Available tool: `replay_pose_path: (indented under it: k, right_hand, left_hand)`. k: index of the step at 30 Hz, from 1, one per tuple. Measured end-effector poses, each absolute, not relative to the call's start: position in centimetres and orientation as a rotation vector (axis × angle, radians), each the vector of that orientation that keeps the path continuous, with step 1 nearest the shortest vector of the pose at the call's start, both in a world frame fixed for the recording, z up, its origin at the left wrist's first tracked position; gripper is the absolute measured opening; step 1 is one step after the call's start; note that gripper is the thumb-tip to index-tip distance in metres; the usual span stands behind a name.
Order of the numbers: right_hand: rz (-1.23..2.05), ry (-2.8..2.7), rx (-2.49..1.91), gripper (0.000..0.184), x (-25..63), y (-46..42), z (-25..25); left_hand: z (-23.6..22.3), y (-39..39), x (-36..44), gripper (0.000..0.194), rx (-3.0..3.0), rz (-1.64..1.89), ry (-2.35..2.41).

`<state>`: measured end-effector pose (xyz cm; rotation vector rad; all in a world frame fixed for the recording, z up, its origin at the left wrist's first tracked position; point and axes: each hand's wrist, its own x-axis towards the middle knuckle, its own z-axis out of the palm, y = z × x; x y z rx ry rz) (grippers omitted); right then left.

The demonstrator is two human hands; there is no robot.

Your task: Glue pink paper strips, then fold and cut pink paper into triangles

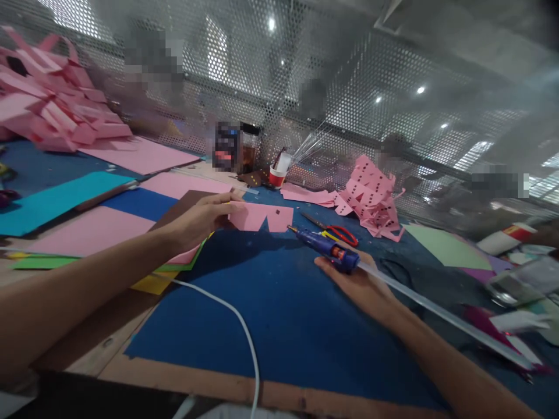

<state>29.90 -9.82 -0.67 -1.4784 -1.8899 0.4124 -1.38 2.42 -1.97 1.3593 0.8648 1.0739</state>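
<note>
as left hand (pixel 204 217) pinches left end, pink card (pixel 250 215) juts rightward

Pink card (pixel 257 214), blue glue gun (pixel 318 244), dark-dotted pink paper (pixel 367 189)

At nine o'clock in your view, your left hand (pixel 201 220) pinches a notched pink paper piece (pixel 245 216); your right hand (pixel 361 284), at four, grips a glue gun (pixel 321 244), its tip near the piece's right corner. A red-and-white cup (pixel 276 177) stands at twelve, dotted pink paper (pixel 367 196) at three.
</note>
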Motion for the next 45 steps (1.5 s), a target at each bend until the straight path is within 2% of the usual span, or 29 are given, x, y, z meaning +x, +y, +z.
replay_pose_path:
  k: [9, 19, 32, 45]
  right_hand:
    - [0.291, -1.961, -1.424, 0.025, 29.1, -10.8, -0.2]
    - [0.120, -2.108, -1.355, 0.011, 30.7, -9.7, -2.3]
    - [-0.096, -2.139, -1.402, 0.010, 31.0, -9.2, -3.0]
    - [-0.129, -2.138, -1.461, 0.015, 31.3, -8.9, -3.3]
  left_hand:
    - [-1.7, 1.9, -1.1, 0.023, 1.384, 1.058, 0.847]
    - [-1.9, 1.5, -0.8, 0.021, 1.408, 1.020, 0.831]
    - [-1.7, 1.4, -0.8, 0.020, 1.404, 1.017, 0.813]
    - [-1.6, 1.3, -0.8, 0.019, 1.405, 1.000, 0.803]
